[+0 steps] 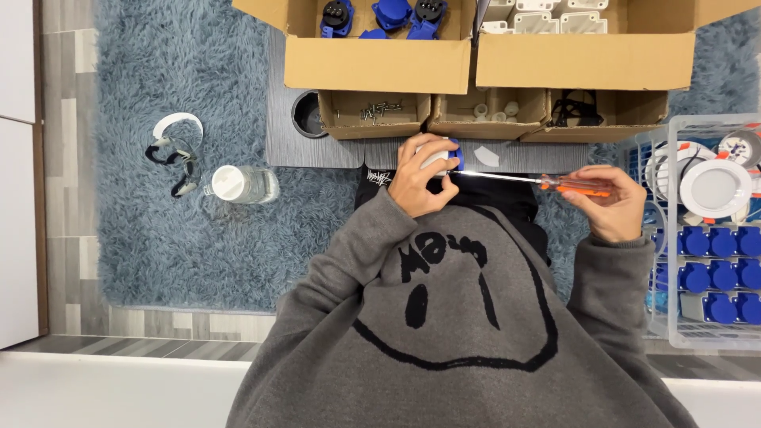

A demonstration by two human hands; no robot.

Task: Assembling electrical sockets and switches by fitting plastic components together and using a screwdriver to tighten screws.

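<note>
A shaggy blue-grey rug (174,261) covers grey plank flooring (67,158) (white panels (17,174) along the left edge).

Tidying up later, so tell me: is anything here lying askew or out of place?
A clear bottle lies tipped on its side on the blue rug, beside a loose strap. Nothing looks spilled. The left hand and right hand work a screwdriver normally.

The picture was bright and evenly lit, with soft light coming from above. Shadows were faint and small, just under the cardboard boxes (380,63) and beside the water bottle (242,185). A thin white shine ran along the metal shaft of the screwdriver (539,181). Most things looked sharp. The lines near the edges bent a little.
</note>
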